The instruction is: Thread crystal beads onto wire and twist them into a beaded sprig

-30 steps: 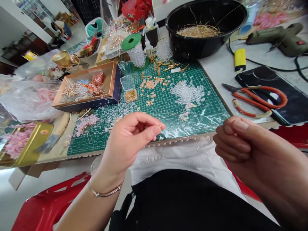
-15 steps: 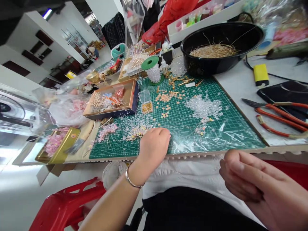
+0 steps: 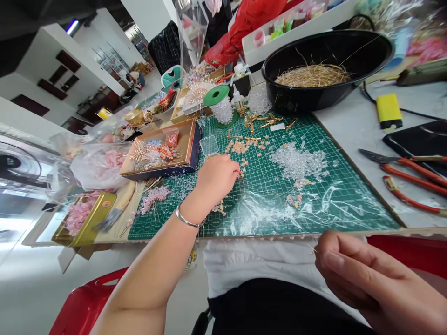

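- The left arm [image 3: 150,274] stretches forward over the green mat [image 3: 349,195] on the bench [image 3: 352,121]; the left hand [image 3: 217,176] has its back up and fingers bent down.
- The right hand [image 3: 363,274] hangs low before the bench edge, well apart from the left.
- The left hand is narrow, near the peach flowers [image 3: 239,146]; I cannot tell whether it holds anything.
- The right hand pinches a thin strand [image 3: 312,249] between thumb and bent finger.
- The small peach flowers lie loose on the mat, beside a heap of clear beads [image 3: 298,160].

Left hand [image 3: 217,177] now nearer peach beads [image 3: 239,147]
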A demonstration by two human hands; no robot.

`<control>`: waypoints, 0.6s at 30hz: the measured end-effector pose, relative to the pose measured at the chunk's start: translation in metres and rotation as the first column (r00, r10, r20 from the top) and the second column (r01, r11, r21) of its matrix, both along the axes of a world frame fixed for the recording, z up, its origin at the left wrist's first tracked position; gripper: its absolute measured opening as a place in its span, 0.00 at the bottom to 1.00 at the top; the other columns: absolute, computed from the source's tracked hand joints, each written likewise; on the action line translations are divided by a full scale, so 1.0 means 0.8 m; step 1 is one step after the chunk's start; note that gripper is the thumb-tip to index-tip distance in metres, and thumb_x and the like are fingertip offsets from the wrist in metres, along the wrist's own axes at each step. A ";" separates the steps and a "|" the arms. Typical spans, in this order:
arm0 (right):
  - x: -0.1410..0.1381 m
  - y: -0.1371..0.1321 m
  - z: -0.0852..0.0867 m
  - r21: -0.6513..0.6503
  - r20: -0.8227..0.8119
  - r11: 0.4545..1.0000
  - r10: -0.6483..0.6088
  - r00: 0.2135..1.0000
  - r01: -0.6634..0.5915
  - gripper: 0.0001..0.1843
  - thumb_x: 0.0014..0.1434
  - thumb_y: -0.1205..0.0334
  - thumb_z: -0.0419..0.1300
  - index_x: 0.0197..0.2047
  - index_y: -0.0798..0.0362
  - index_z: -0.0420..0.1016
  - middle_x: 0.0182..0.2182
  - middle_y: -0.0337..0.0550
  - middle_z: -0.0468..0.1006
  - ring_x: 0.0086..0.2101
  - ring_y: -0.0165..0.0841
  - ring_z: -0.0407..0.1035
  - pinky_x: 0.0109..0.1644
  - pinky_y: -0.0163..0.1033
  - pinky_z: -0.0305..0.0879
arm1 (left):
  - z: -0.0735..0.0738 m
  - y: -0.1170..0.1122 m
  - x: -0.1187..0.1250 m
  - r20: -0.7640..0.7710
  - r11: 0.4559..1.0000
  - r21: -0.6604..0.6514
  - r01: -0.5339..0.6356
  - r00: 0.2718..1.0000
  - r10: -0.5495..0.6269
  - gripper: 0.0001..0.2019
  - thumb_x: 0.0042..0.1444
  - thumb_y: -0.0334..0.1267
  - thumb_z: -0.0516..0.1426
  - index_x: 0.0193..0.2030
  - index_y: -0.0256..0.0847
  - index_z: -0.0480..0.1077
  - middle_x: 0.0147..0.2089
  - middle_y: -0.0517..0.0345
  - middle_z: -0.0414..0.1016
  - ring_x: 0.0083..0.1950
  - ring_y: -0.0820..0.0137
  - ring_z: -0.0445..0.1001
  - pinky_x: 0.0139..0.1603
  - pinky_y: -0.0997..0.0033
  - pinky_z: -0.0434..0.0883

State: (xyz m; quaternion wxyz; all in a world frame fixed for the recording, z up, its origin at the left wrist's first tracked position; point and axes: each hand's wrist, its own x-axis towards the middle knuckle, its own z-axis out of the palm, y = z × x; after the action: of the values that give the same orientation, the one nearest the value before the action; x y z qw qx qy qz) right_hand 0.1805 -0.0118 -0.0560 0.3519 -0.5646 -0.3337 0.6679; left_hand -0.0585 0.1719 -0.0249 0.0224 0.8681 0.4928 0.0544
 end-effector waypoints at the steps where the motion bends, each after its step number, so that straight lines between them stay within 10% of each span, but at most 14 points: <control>1: 0.001 0.001 0.000 -0.034 -0.034 0.999 -0.004 0.999 0.003 0.20 0.57 0.37 0.62 0.27 0.45 0.72 0.20 0.36 0.59 0.22 0.32 0.51 0.23 0.38 0.52 | -0.004 0.002 0.001 0.001 1.000 -0.014 0.009 1.000 -0.009 0.12 0.63 0.31 0.54 0.35 0.42 0.80 0.38 0.53 0.78 0.43 0.61 0.75 0.42 0.60 0.70; 7: 0.003 -0.001 -0.003 -0.154 -0.197 0.988 0.001 0.980 -0.032 0.23 0.56 0.37 0.64 0.25 0.48 0.70 0.20 0.34 0.56 0.23 0.30 0.46 0.25 0.36 0.46 | -0.013 0.012 0.001 0.080 0.997 -0.081 -0.001 0.997 0.008 0.12 0.61 0.30 0.55 0.31 0.41 0.79 0.36 0.53 0.76 0.40 0.62 0.73 0.42 0.60 0.69; 13: 0.005 -0.006 -0.007 -0.190 -0.199 0.980 0.024 0.980 -0.063 0.23 0.54 0.35 0.65 0.29 0.47 0.70 0.22 0.32 0.58 0.25 0.30 0.46 0.27 0.34 0.47 | 0.030 -0.029 0.008 0.373 0.988 -0.111 -0.106 0.917 0.140 0.08 0.64 0.34 0.54 0.38 0.40 0.75 0.40 0.53 0.76 0.39 0.68 0.72 0.40 0.67 0.69; 15: 0.003 -0.004 0.001 -0.136 -0.173 0.987 0.059 0.983 -0.083 0.25 0.56 0.35 0.64 0.28 0.48 0.68 0.22 0.32 0.57 0.25 0.30 0.46 0.27 0.33 0.48 | 0.042 -0.073 0.023 0.668 0.943 -0.321 -0.092 0.684 0.294 0.07 0.66 0.38 0.53 0.43 0.42 0.72 0.39 0.56 0.76 0.31 0.74 0.68 0.29 0.74 0.64; 18: -0.004 -0.002 0.017 0.029 -0.119 0.996 0.084 0.989 -0.081 0.28 0.56 0.34 0.63 0.24 0.50 0.64 0.21 0.31 0.55 0.24 0.29 0.45 0.26 0.32 0.49 | 0.045 -0.143 0.050 0.672 0.630 -0.740 0.233 0.248 0.698 0.03 0.61 0.33 0.59 0.34 0.40 0.70 0.37 0.56 0.79 0.26 0.79 0.63 0.23 0.78 0.54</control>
State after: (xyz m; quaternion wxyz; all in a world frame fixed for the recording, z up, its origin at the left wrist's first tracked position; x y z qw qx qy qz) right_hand 0.1771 -0.0132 -0.0428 0.3503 -0.5049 -0.3430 0.7104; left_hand -0.0188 0.0574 0.0108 0.6394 0.4692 0.4927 0.3581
